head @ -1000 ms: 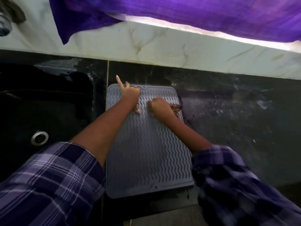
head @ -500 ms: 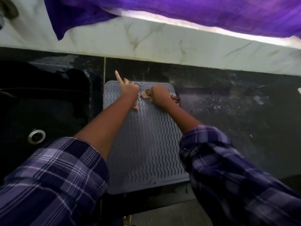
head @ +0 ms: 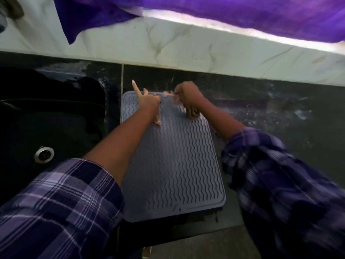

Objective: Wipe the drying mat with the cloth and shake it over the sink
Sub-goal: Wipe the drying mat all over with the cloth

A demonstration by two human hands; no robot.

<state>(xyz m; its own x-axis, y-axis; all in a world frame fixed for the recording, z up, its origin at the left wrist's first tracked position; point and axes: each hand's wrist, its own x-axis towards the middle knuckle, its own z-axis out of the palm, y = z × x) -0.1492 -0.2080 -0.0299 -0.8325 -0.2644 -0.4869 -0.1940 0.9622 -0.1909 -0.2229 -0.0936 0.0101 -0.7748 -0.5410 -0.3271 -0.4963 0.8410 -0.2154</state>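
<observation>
Sink [head: 56, 116] beside drying mat [head: 173, 165] holds only its drain [head: 44, 154]

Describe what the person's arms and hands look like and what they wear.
Both forearms are bare, with plaid shirt sleeves in purple, navy and white pushed up toward the elbows. The left hand and right hand wear no gloves; no watch or rings are discernible. The right sleeve is motion-blurred.

A grey ribbed drying mat [head: 173, 156] lies flat on the dark counter [head: 280, 116], right of the black sink [head: 50, 116]. The left hand [head: 149, 105] presses its far edge, forefinger extended; the right hand [head: 188, 100] clutches a blurred cloth [head: 169, 93] there.
</observation>
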